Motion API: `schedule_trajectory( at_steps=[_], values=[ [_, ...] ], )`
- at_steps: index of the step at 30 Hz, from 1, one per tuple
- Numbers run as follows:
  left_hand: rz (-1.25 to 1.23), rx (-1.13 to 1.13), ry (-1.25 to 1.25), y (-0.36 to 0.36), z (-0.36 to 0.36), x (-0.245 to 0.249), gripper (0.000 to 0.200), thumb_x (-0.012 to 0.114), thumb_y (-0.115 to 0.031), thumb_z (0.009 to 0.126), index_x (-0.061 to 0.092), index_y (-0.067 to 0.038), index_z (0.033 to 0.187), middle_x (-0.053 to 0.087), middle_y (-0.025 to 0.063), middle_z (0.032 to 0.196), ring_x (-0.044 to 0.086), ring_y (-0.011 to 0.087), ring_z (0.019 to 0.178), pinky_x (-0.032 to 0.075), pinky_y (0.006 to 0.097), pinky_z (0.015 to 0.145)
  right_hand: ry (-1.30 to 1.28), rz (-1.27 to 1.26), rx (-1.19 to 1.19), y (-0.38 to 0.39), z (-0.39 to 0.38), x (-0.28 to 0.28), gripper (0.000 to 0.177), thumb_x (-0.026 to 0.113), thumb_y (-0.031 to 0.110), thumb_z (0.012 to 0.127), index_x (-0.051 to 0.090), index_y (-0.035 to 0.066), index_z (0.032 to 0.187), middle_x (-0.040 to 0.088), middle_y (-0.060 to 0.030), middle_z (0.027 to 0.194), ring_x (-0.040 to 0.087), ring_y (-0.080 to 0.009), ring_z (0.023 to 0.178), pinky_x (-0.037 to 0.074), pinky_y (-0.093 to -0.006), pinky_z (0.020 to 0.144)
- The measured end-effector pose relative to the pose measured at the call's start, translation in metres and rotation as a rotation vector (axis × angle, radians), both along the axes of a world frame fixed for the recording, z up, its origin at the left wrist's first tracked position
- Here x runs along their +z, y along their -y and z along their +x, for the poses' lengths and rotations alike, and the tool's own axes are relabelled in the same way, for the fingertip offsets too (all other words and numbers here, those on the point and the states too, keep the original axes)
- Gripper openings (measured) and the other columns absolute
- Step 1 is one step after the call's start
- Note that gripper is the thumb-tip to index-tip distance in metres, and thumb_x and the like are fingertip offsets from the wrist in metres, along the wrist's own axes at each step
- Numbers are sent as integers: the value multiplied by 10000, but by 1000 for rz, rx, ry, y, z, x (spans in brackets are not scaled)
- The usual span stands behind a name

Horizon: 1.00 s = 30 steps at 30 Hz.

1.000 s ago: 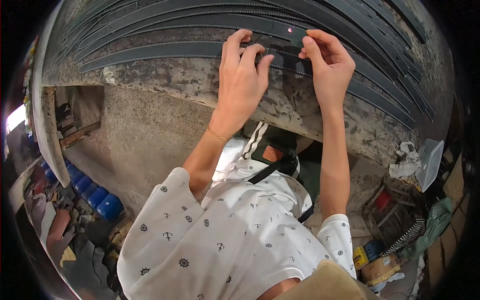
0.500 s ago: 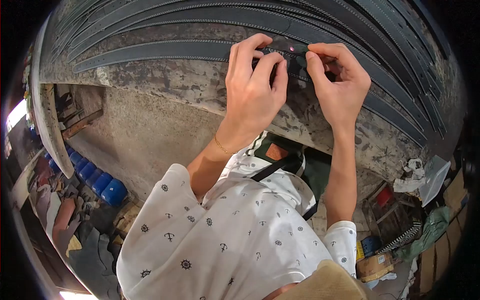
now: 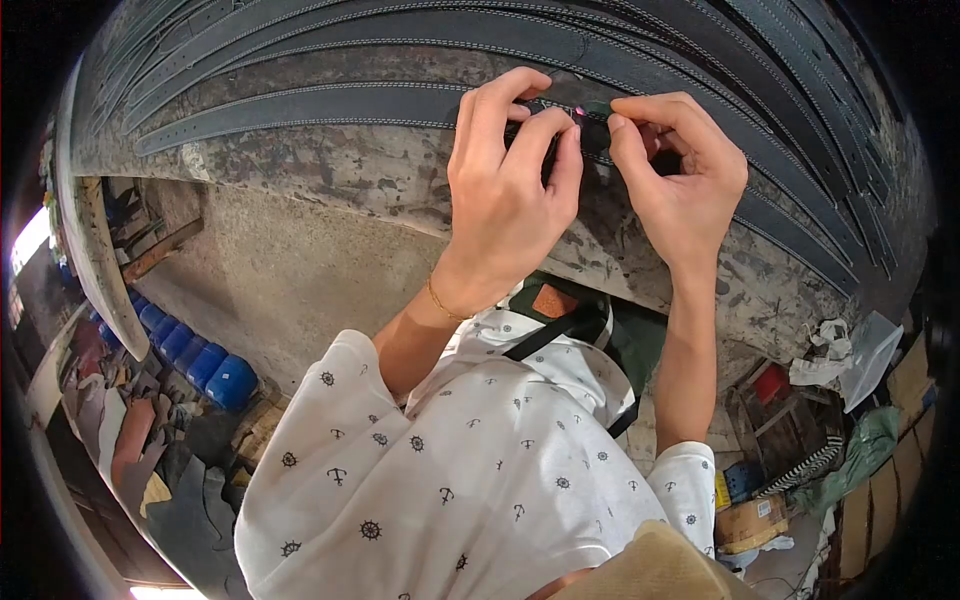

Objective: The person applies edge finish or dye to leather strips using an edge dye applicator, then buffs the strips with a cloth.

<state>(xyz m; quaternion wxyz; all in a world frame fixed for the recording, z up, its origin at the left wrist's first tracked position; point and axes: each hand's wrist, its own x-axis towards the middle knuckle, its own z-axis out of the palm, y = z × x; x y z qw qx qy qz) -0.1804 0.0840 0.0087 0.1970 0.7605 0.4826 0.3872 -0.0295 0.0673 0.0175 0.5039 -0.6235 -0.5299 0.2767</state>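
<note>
Long dark belts with pale edge stitching lie along the worn bench. My left hand [image 3: 510,190] is over the nearest belt [image 3: 300,107], thumb and forefinger pressed together at its upper edge; what they pinch is hidden. Close by on the right, my right hand [image 3: 685,170] pinches a small dark piece [image 3: 597,107] between thumb and forefinger. A tiny pink spot shows between the two hands, too small to name. The belt continues past my right wrist towards the bench's right end.
More stitched belts [image 3: 420,60] overlap across the back of the bench [image 3: 370,190]. Blue containers [image 3: 230,382] and leather scraps [image 3: 190,500] are below on the left. At lower right are a clear plastic tub [image 3: 868,360], a white crumpled bag [image 3: 822,350] and a cardboard box [image 3: 752,522].
My right hand and the small dark piece have moved slightly down, closer to my left fingertips. The pink spot sits slightly lower and nearer my left hand. Both hands keep their pinch.
</note>
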Motion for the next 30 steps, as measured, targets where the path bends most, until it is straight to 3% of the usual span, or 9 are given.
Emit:
schedule_trajectory(
  at_steps=[12, 18, 21, 24, 30],
  values=[
    [25, -4, 6, 0, 0, -1, 131, 737, 23, 787, 698, -18, 905, 608, 117, 1175, 659, 225, 830, 542, 324, 736, 19, -2, 8, 0, 0, 0, 72, 718, 4, 775, 725, 11, 846, 665, -36, 721, 582, -89, 584, 464, -228, 554],
    [-7, -13, 69, 2, -5, 5, 129, 718, 26, 767, 682, -2, 888, 607, 144, 1179, 657, 274, 884, 544, 362, 805, -78, 9, -57, 2, 0, 0, 88, 709, -28, 807, 732, -2, 889, 682, -29, 765, 602, -64, 627, 473, -208, 577],
    [-39, 21, -3, 7, -9, 10, 186, 746, 1, 750, 697, -14, 929, 613, 163, 1177, 611, 320, 1048, 534, 381, 889, -194, 0, -135, 1, 1, -1, 94, 704, -37, 845, 734, -17, 932, 696, -26, 811, 620, -54, 676, 489, -195, 607],
    [-40, -5, -147, 10, -14, 13, 223, 786, -24, 749, 719, -35, 961, 622, 143, 1164, 588, 320, 1085, 532, 373, 899, -258, -7, -162, 3, 2, 0, 107, 707, -25, 874, 729, -31, 979, 703, -37, 843, 639, -63, 725, 510, -200, 650],
    [42, -9, -150, 12, -22, 5, 158, 762, -3, 794, 720, -29, 944, 625, 115, 1121, 572, 312, 1039, 514, 382, 860, -279, 17, -157, 3, 4, -1, 114, 710, -21, 879, 726, -33, 991, 704, -43, 844, 643, -72, 735, 516, -210, 670]
  ],
)
